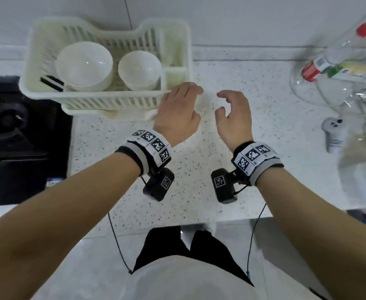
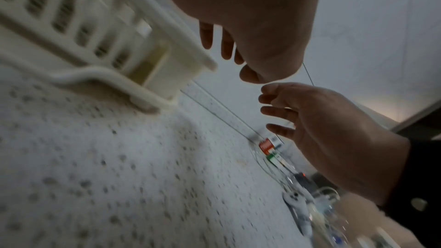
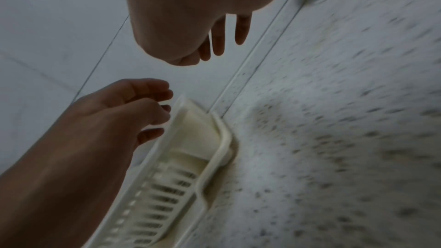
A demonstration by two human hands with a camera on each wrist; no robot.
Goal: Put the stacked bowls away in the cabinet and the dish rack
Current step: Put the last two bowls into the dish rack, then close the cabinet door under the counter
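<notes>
A cream plastic dish rack [image 1: 112, 102] stands at the back left of the speckled counter. Inside it a large white bowl [image 1: 84, 63] sits left of a smaller white bowl [image 1: 139, 69], both upright. My left hand [image 1: 184, 100] hovers just off the rack's front right corner, fingers loosely curled and holding nothing. My right hand [image 1: 231, 105] hangs a short way to its right, also loosely curled and empty. The left wrist view shows the left hand [image 2: 238, 25] beside the rack [image 2: 107, 44]. The right wrist view shows the right hand [image 3: 190, 16] above the counter, and the rack [image 3: 190, 157]. No cabinet is in view.
A black stove [image 1: 15, 126] adjoins the counter [image 1: 177, 202] on the left. Bottles in clear plastic [image 1: 329, 68] and a small white-grey object [image 1: 333, 135] crowd the right side. A dark flat item [image 1: 52, 83] lies in the rack's left end. The counter's front edge is near my body.
</notes>
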